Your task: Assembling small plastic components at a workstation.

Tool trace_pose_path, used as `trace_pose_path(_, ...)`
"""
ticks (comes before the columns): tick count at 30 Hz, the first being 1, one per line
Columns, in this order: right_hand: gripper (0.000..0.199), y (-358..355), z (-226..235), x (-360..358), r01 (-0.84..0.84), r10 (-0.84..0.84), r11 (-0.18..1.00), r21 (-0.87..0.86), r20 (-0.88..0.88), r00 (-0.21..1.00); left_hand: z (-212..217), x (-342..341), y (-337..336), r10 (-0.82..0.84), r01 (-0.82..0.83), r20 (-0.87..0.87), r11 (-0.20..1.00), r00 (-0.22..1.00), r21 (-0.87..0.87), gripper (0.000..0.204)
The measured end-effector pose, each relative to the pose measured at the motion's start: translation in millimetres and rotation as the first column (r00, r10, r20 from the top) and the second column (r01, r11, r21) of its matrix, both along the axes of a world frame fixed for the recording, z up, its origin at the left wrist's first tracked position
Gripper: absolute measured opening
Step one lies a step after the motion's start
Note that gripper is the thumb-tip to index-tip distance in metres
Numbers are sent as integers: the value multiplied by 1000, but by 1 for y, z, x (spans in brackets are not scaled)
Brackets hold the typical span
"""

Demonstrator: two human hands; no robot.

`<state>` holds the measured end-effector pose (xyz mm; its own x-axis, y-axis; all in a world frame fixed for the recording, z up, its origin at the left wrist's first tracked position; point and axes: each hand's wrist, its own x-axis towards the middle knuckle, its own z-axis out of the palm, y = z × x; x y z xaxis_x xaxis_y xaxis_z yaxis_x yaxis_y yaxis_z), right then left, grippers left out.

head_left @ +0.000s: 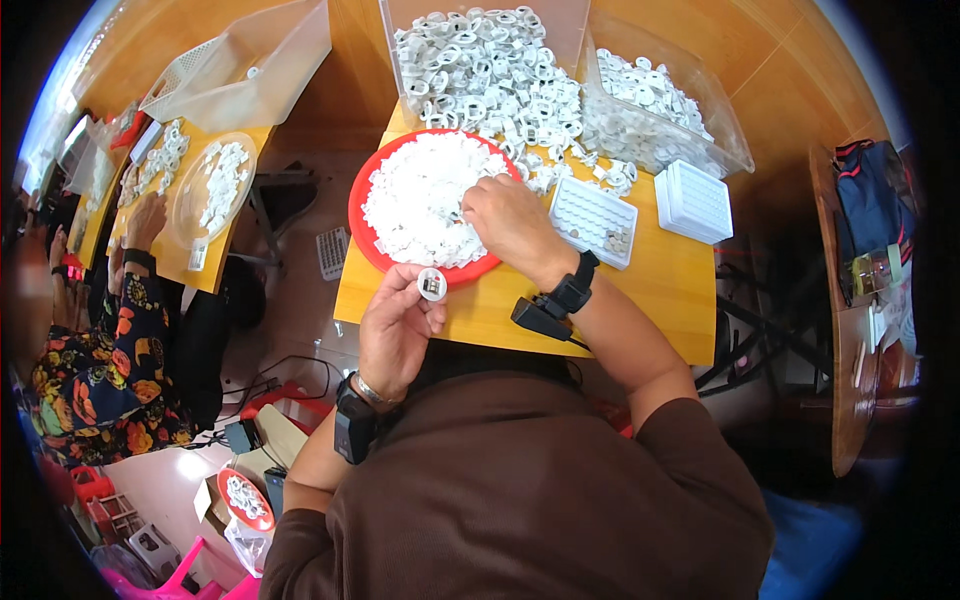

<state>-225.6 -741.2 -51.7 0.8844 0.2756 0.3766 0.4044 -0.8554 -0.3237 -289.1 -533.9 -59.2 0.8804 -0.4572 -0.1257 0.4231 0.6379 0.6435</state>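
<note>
My left hand [392, 335] pinches a small round white plastic part [432, 285] between thumb and fingers, near the table's front edge; a dark square centre shows in its face. In front of it stands a red round tray [358, 215] heaped with small white pieces [425, 195]. Over the tray's right side, my right hand [510, 218] reaches down with bent fingers drawn together at the pile. The fingertips are partly hidden, and what they hold cannot be made out.
A white compartment tray [592, 222] with several small round discs lies right of my right hand, beside stacked white trays [693, 202]. Behind are ring-shaped white parts [485, 75] in a heap and a clear bin [665, 110]. At left, a co-worker's hand [147, 220] rests by another table.
</note>
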Motion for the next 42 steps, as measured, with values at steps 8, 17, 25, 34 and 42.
trace_pose_path(8,7,-9,0,-1,78,-29,874,480,-110,994,1,1,-2,1,-1,-26,1000,1000,11,13)
trace_pose_path(17,10,-15,3,-4,38,-49,965,261,36,998,-1,2,-7,-4,5,-54,1000,999,16,13)
trace_pose_path(25,14,-2,7,5,6,2,995,-100,77,997,-2,4,-4,-16,17,-36,1000,999,24,16)
trace_pose_path(34,16,-8,13,-4,-171,170,985,21,12,985,-3,4,0,-14,14,-28,1000,1000,-8,16)
trace_pose_path(42,6,7,13,11,-65,67,988,-138,11,998,-4,4,-1,-13,12,-18,1000,1000,-14,16)
